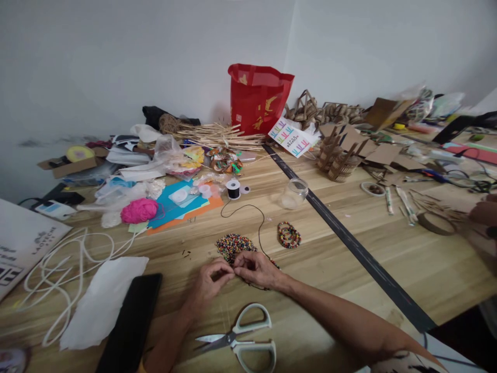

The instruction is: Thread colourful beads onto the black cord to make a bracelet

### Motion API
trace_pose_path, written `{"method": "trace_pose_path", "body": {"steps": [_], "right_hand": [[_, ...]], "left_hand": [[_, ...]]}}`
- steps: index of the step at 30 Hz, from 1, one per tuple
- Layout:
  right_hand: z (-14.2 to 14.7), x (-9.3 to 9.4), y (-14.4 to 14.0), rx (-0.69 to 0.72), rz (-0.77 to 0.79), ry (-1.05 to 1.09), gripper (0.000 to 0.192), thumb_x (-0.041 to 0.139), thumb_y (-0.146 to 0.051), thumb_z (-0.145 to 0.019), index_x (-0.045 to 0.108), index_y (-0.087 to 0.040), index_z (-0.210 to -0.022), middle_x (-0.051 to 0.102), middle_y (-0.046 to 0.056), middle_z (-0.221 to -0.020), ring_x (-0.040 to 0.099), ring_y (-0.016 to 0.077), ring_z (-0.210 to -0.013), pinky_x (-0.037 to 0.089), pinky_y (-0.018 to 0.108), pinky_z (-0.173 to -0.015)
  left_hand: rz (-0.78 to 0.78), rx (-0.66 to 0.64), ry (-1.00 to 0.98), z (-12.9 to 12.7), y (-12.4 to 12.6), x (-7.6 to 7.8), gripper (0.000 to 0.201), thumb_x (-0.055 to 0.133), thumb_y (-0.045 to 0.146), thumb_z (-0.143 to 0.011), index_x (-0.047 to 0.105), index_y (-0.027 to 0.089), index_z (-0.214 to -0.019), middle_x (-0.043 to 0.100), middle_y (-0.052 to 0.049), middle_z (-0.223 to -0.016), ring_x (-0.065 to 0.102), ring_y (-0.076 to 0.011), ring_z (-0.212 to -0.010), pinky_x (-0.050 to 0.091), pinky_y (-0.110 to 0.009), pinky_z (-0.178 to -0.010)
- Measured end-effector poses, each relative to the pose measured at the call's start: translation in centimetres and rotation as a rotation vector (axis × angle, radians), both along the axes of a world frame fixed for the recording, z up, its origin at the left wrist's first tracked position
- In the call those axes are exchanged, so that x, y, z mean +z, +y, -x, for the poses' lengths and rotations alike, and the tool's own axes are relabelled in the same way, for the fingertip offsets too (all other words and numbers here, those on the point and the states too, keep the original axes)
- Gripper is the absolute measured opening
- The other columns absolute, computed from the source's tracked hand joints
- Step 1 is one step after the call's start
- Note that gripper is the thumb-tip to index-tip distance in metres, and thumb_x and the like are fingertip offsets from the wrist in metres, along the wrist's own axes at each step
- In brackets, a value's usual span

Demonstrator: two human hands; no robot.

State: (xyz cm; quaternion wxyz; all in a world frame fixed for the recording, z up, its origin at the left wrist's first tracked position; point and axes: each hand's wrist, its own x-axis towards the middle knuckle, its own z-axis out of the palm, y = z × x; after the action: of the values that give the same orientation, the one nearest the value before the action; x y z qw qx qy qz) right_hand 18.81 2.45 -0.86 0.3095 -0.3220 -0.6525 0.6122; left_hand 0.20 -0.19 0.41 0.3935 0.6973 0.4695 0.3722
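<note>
My left hand is closed in a pinch, its fingertips meeting those of my right hand. What sits between the left fingertips is too small to make out. Thumb and forefinger of the right hand pinch a thin black cord, which passes by that hand with a few beads strung on it. From there the cord curves back to a white-rimmed spool. Just beyond the fingers lies a pile of small multicoloured beads. Finished-looking beaded bracelets rest to its right. Scissors lie partly spread in front.
A glass jar stands beyond the bracelets, beside a dark strip crossing the table. Left are a black phone, white paper, white cable and pink yarn. A red bag stands behind. Another person's hand shows at right.
</note>
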Motion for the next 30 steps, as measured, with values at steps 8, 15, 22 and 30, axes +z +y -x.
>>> {"method": "trace_pose_path", "body": {"steps": [8,15,22,30], "right_hand": [[0.0,-0.7,0.2,0.019,-0.029,-0.008,0.016,0.066,-0.029,-0.074,0.06,-0.015,-0.076,0.051,-0.004,-0.063,0.044,0.0076,-0.055,0.034,0.018,-0.052],[0.0,-1.1,0.2,0.023,-0.058,0.003,0.007,0.063,-0.02,-0.074,0.06,-0.014,-0.076,0.051,-0.004,-0.064,0.044,0.0079,-0.057,0.035,0.018,-0.053],[0.0,-1.3,0.3,0.011,-0.092,-0.027,0.003,0.06,-0.016,-0.075,0.061,-0.014,-0.074,0.051,-0.004,-0.064,0.044,0.0078,-0.057,0.034,0.018,-0.054],[-0.1,-1.6,0.3,-0.036,-0.1,-0.037,0.006,0.056,-0.018,-0.08,0.058,-0.015,-0.075,0.049,-0.005,-0.06,0.042,0.0071,-0.052,0.032,0.017,-0.049]], "left_hand": [[-0.041,0.026,0.034,0.2,0.1,-0.2,0.011,0.063,0.019,-0.074,0.068,0.016,-0.065,0.064,-0.003,-0.067,0.061,-0.0174,-0.067,0.047,-0.026,-0.064],[-0.046,0.033,0.073,0.3,0.2,-0.2,0.012,0.061,0.017,-0.075,0.067,0.016,-0.064,0.064,-0.004,-0.067,0.061,-0.0171,-0.067,0.047,-0.026,-0.064],[-0.04,0.03,0.121,0.4,0.1,-0.1,0.013,0.059,0.019,-0.076,0.067,0.017,-0.065,0.063,-0.003,-0.068,0.06,-0.0162,-0.066,0.048,-0.025,-0.062],[-0.075,0.169,0.101,0.8,0.3,-0.4,0.012,0.059,0.019,-0.076,0.069,0.017,-0.071,0.069,-0.004,-0.071,0.063,-0.0166,-0.067,0.049,-0.025,-0.064]]}}
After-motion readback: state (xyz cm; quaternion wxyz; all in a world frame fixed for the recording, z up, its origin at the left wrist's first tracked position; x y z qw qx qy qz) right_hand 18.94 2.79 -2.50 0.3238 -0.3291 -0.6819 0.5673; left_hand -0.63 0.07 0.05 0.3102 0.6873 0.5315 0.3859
